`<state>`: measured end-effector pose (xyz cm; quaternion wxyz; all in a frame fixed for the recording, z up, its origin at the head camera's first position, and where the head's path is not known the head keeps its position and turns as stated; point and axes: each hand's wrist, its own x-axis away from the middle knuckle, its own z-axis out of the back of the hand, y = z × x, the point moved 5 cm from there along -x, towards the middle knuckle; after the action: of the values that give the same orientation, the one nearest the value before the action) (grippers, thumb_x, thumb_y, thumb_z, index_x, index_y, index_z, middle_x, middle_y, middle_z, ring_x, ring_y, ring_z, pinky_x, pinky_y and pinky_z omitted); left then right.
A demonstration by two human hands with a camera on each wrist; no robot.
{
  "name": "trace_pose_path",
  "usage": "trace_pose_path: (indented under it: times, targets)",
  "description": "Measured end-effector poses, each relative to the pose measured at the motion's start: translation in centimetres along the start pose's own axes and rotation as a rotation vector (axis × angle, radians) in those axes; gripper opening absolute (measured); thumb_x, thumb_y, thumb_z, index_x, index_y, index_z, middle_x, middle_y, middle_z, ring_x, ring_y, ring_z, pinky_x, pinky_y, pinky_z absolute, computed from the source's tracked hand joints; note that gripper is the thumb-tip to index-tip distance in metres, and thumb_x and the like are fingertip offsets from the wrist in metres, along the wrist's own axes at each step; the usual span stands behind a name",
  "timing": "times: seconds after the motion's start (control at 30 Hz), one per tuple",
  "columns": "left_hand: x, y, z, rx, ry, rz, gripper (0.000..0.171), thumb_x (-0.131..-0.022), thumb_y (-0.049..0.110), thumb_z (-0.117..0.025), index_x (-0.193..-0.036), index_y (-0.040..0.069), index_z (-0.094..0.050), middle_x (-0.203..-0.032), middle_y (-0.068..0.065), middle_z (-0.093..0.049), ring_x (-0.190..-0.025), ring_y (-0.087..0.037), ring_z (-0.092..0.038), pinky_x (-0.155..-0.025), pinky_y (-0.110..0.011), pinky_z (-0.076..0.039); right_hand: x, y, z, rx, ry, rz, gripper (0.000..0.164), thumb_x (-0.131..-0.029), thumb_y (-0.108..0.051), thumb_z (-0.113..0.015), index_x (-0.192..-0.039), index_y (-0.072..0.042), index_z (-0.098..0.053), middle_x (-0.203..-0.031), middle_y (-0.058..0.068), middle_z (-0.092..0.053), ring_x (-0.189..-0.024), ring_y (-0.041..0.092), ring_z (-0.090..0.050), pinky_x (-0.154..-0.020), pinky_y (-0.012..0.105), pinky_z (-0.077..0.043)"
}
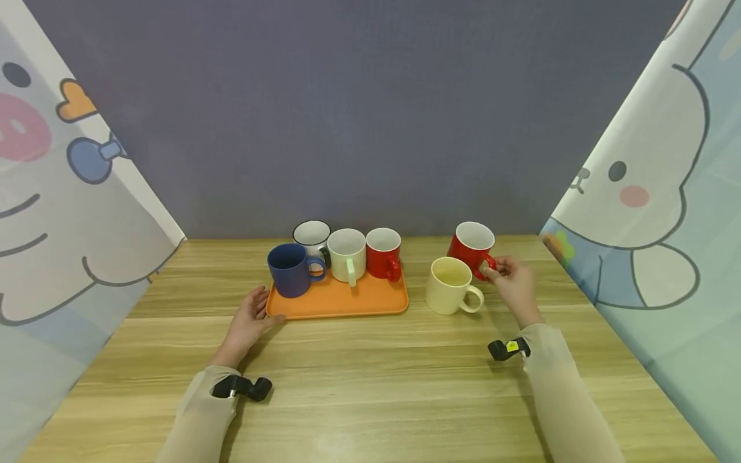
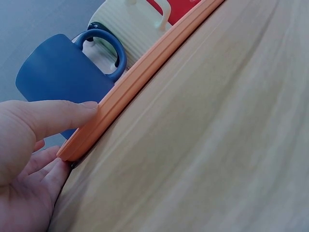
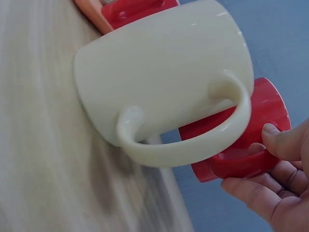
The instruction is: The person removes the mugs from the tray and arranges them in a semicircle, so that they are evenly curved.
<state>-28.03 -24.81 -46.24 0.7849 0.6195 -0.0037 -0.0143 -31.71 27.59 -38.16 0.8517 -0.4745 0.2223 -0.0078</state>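
Red mug (image 1: 469, 252) in right grip (image 1: 515, 284), partly hidden behind yellow mug (image 1: 447, 290)

The orange tray (image 1: 341, 302) looks like matt plastic, its outer edge finely grooved. The red mug (image 1: 382, 262) on it has a glossy ceramic look, as does the red mug (image 1: 463, 252) off it. The cream mug (image 1: 442, 292) is smooth with a soft shine, the blue mug (image 1: 288, 276) matt, the green-handled mug (image 1: 337, 258) ribbed. The desk (image 1: 370, 392) shows wood grain with a faint sheen; the grey wall (image 1: 359, 116) is dull, the sleeves (image 1: 199, 411) matt cloth.
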Motion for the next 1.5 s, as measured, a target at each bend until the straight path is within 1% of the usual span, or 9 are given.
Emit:
trace_pose_path:
  times: [0.23, 0.4, 0.53, 0.73, 0.83, 0.93, 1.1, 1.33, 1.5]
  targets:
    - [-0.1, -0.2, 0.0, 0.003, 0.000, 0.006, 0.093, -0.089, -0.006, -0.069, -0.155, -0.008, -0.003, -0.158, -0.032, -0.017, -0.146, -0.043, -0.021, -0.119, -0.048, -0.023, 0.3, 0.8, -0.5, 0.047, -0.027, -0.011, 0.016, -0.088, 0.002, -0.072, -0.096, 0.014, -0.065, -0.079, 0.018, -0.068, -0.061, -0.004, -0.052, -0.053, 0.010, -0.045]
    - [-0.2, -0.2, 0.0, 0.006, 0.001, 0.002, 0.093, -0.089, -0.006, -0.069, -0.155, -0.008, -0.004, -0.158, -0.033, -0.018, -0.146, -0.042, -0.021, -0.119, -0.048, -0.023, 0.5, 1.0, -0.8, 0.035, -0.049, 0.003, 0.017, -0.088, 0.002, -0.071, -0.098, 0.014, -0.065, -0.080, 0.018, -0.067, -0.061, -0.006, -0.052, -0.053, 0.009, -0.046]
    - [-0.2, -0.2, -0.1, 0.006, 0.000, -0.003, 0.093, -0.089, -0.006, -0.069, -0.155, -0.008, -0.004, -0.158, -0.033, -0.018, -0.146, -0.043, -0.021, -0.119, -0.048, -0.023, 0.5, 1.3, -1.0, 0.051, -0.059, -0.001, 0.016, -0.088, 0.003, -0.071, -0.098, 0.014, -0.066, -0.080, 0.018, -0.067, -0.060, -0.005, -0.051, -0.053, 0.010, -0.045]
    - [-0.3, -0.5, 0.0, -0.007, -0.001, -0.016, 0.093, -0.088, -0.006, -0.070, -0.155, -0.009, -0.005, -0.157, -0.033, -0.019, -0.146, -0.043, -0.022, -0.118, -0.050, -0.023, 0.6, 2.0, -1.2, 0.104, -0.076, 0.005, 0.016, -0.087, 0.001, -0.072, -0.096, 0.013, -0.066, -0.078, 0.015, -0.067, -0.062, 0.000, -0.051, -0.054, 0.012, -0.043]
    - [-0.3, -0.5, 0.0, -0.013, -0.003, -0.020, 0.093, -0.088, -0.005, -0.070, -0.154, -0.010, -0.005, -0.157, -0.034, -0.019, -0.145, -0.044, -0.022, -0.118, -0.051, -0.023, 0.6, 2.4, -1.3, 0.111, -0.091, 0.008, 0.017, -0.088, 0.000, -0.072, -0.096, 0.013, -0.066, -0.079, 0.016, -0.068, -0.063, 0.001, -0.052, -0.055, 0.012, -0.044]
    - [-0.4, -0.5, 0.0, -0.010, 0.000, -0.018, 0.093, -0.088, -0.006, -0.070, -0.154, -0.010, -0.005, -0.157, -0.033, -0.019, -0.146, -0.043, -0.022, -0.118, -0.050, -0.024, 0.5, 2.5, -1.3, 0.119, -0.111, 0.003, 0.017, -0.088, -0.001, -0.072, -0.097, 0.012, -0.065, -0.080, 0.015, -0.068, -0.064, 0.000, -0.052, -0.056, 0.011, -0.045]
    - [-0.5, -0.5, -0.1, -0.012, 0.004, -0.014, 0.093, -0.088, -0.004, -0.071, -0.155, -0.009, -0.006, -0.157, -0.033, -0.019, -0.145, -0.043, -0.022, -0.118, -0.050, -0.024, 0.2, 2.5, -1.2, 0.130, -0.134, 0.023, 0.017, -0.089, -0.002, -0.072, -0.098, 0.012, -0.065, -0.082, 0.015, -0.068, -0.067, 0.002, -0.053, -0.058, 0.013, -0.044]
    - [-0.3, -0.3, 0.2, -0.026, 0.012, -0.004, 0.094, -0.088, -0.004, -0.071, -0.155, -0.009, -0.005, -0.157, -0.033, -0.019, -0.146, -0.043, -0.023, -0.118, -0.050, -0.024, -0.1, 2.7, -1.5, 0.133, -0.198, 0.036, 0.021, -0.091, -0.005, -0.072, -0.103, 0.011, -0.064, -0.084, 0.014, -0.069, -0.071, 0.007, -0.055, -0.061, 0.016, -0.044]
    - [-0.3, -0.3, 0.1, -0.020, 0.012, 0.000, 0.093, -0.088, -0.005, -0.070, -0.155, -0.009, -0.005, -0.157, -0.033, -0.020, -0.146, -0.042, -0.023, -0.118, -0.049, -0.025, -0.3, 2.9, -1.5, 0.130, -0.230, 0.037, 0.021, -0.091, -0.002, -0.070, -0.105, 0.012, -0.063, -0.084, 0.014, -0.068, -0.071, 0.005, -0.055, -0.062, 0.015, -0.045]
